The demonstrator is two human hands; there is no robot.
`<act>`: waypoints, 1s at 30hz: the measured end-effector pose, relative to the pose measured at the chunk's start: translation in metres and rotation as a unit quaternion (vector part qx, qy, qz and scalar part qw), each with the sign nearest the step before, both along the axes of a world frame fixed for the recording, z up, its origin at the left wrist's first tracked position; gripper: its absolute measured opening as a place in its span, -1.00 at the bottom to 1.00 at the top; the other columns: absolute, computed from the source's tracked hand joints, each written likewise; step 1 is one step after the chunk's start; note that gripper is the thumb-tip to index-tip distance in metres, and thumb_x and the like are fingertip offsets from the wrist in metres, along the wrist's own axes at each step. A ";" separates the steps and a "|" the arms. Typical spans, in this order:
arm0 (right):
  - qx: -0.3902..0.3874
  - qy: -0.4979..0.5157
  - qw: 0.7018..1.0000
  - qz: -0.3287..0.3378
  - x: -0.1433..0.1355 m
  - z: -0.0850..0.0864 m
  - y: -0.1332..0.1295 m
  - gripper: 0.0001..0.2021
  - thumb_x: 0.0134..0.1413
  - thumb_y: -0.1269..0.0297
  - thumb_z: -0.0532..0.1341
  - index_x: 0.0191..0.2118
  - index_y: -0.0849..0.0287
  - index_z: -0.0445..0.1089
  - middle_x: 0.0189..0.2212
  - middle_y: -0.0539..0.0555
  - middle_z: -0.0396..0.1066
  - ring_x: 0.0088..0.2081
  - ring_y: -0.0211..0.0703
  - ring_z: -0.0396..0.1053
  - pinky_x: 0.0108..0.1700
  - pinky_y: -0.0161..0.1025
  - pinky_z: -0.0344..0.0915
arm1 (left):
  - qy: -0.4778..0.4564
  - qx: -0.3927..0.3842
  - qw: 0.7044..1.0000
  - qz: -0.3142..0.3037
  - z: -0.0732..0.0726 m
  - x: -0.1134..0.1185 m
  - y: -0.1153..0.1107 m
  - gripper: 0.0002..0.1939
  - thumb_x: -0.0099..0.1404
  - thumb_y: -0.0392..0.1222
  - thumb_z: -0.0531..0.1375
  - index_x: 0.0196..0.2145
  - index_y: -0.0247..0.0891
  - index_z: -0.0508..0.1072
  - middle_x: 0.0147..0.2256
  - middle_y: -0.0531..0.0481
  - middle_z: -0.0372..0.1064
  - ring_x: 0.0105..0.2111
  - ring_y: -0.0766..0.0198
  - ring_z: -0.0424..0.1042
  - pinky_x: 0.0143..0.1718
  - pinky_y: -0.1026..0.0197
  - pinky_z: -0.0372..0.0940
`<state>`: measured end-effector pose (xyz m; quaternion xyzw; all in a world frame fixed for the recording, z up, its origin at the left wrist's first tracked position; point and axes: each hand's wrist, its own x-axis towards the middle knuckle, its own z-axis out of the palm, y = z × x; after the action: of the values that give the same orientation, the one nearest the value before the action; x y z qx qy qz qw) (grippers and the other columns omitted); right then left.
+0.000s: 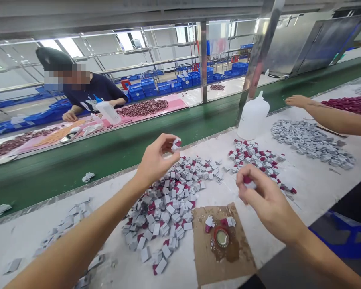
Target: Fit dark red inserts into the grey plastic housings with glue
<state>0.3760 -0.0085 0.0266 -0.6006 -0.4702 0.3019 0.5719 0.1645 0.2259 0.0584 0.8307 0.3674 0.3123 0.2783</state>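
Note:
My left hand (156, 160) is raised over a heap of small grey-and-magenta plastic parts (171, 204), pinching one such grey-and-magenta part (176, 144) between thumb and fingertips. To its right, my right hand (263, 198) has its fingers curled round another magenta-and-grey part (249, 183), mostly hidden by the fingers. Below and between the hands lies a wet piece of cardboard (209, 261). On it a red-rimmed bottle cap (222, 237) holds some liquid, with two grey-and-magenta parts beside it. A smaller pile of mixed parts (252, 156) lies beyond my right hand.
A white squeeze bottle (254, 116) stands by the metal post. Behind runs a green conveyor belt (180, 132) carrying a few grey parts. Another person's arm (325, 114) reaches in at right over grey pieces (311, 142). Across the belt a person (90, 88) works at a pink mat.

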 end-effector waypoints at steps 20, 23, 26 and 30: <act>0.217 -0.039 0.975 0.031 -0.027 0.013 -0.008 -0.78 0.37 0.33 0.50 0.03 -0.12 0.64 -0.33 -0.05 0.51 -0.33 -0.09 0.48 -0.23 -0.09 0.49 | -0.133 0.079 0.958 -0.243 0.010 -0.013 -0.133 -0.56 0.54 -0.34 0.45 0.27 0.01 0.63 0.08 0.00 0.77 0.02 0.17 0.76 0.06 0.20 0.64; 0.226 -0.017 0.973 0.038 -0.032 0.011 -0.012 -0.78 0.36 0.39 0.44 -0.01 -0.12 0.59 -0.36 -0.07 0.49 -0.37 -0.12 0.48 -0.30 -0.15 0.46 | -0.132 0.088 0.955 -0.250 0.009 -0.012 -0.139 -0.54 0.54 -0.35 0.45 0.28 0.04 0.62 0.10 0.04 0.77 0.01 0.20 0.77 0.08 0.25 0.65; 0.242 0.013 0.970 0.025 -0.039 0.010 -0.015 -0.73 0.26 0.48 0.39 -0.07 -0.10 0.52 -0.41 -0.12 0.43 -0.42 -0.18 0.44 -0.35 -0.20 0.42 | -0.125 0.105 0.952 -0.257 0.009 -0.012 -0.146 -0.50 0.56 -0.33 0.44 0.34 0.08 0.59 0.17 0.02 0.76 0.05 0.17 0.79 0.16 0.21 0.66; 0.258 0.060 0.964 0.032 -0.044 0.012 -0.021 -0.75 0.21 0.44 0.39 -0.14 -0.07 0.41 -0.46 -0.15 0.36 -0.51 -0.21 0.32 -0.43 -0.23 0.36 | -0.100 0.120 0.951 -0.268 0.012 -0.015 -0.161 -0.46 0.59 -0.30 0.41 0.40 0.12 0.53 0.25 -0.03 0.72 0.16 0.03 0.77 0.24 0.06 0.67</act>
<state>0.3325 -0.0291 0.0381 -0.3981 -0.5158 0.2242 0.7247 0.1493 0.0651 0.0703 0.8904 0.0616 0.3493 0.2852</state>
